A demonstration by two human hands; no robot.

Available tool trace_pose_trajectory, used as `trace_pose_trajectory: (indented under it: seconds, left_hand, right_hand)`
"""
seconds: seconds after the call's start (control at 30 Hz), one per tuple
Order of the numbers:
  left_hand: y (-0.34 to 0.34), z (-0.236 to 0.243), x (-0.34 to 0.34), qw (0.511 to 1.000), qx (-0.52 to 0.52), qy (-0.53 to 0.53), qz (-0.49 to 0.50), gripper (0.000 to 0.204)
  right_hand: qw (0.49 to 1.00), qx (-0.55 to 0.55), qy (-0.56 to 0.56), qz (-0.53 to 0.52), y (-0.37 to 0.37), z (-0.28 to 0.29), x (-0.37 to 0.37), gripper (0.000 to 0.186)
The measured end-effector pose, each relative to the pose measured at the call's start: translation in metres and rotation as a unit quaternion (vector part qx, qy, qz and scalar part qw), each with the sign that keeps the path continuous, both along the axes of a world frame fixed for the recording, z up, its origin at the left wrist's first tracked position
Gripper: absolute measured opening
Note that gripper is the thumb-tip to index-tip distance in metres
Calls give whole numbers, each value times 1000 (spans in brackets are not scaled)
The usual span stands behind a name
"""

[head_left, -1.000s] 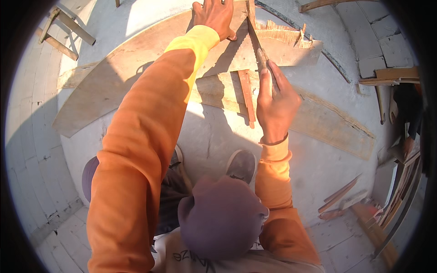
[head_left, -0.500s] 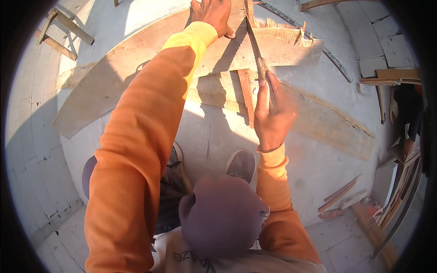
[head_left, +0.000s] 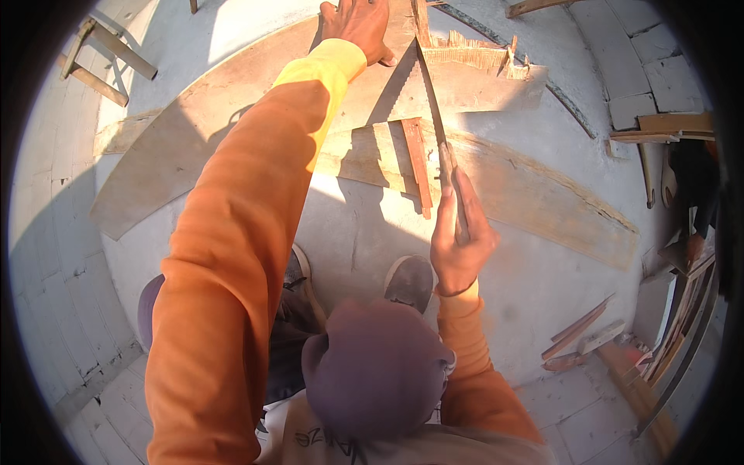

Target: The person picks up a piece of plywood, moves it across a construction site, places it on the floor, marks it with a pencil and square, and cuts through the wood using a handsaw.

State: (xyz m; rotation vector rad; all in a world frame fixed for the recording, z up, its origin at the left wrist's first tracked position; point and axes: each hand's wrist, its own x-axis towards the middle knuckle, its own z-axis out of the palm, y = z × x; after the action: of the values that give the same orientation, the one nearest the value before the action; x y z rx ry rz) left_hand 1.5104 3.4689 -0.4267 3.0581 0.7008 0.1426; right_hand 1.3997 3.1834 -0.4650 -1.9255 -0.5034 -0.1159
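Observation:
A thin brown plywood sheet point(head_left: 256, 101) lies across the upper middle, its splintered edge at the upper right. Flat on it near the top edge of the view rests my left hand point(head_left: 356, 27), thumb spread from the fingers, arm stretched out. My right hand point(head_left: 463, 248) is closed round the handle of a handsaw point(head_left: 431, 89). The narrow saw blade points away from me, and its far end meets the sheet beside the torn part; its toothed shadow falls to the left. A pale plank point(head_left: 558, 194) lies partly under the sheet, with a reddish wood strip point(head_left: 418, 167) across it.
A wooden stool or frame point(head_left: 112, 58) stands at the far left. Wood scraps point(head_left: 575, 333) and stacked strips point(head_left: 686, 333) lie at the lower right, near a leaning dark strip. Boards point(head_left: 674, 128) jut in at the right. My shoe point(head_left: 409, 283) is on the pale floor.
My right hand has drawn the saw back toward me, so more of the blade shows on the near side of the sheet. My left hand stays on the sheet.

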Motion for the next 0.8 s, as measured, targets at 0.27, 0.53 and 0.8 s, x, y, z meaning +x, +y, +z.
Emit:
trace_pose_trajectory:
  seconds: [0.27,0.53,0.8]
  left_hand:
    - [-9,7,3,1000,-1,17,3,111]
    - [17,-8,-6,1000,20,1,19,113]
    - [-9,3,8,1000,0,11,-7,117]
  right_hand:
    - [1000,2,-12,-18,4,-14,1,31]
    - [999,-38,4,10,-79,-13,-74,33]
    - [999,-21,40,-13,46,14,57,32]
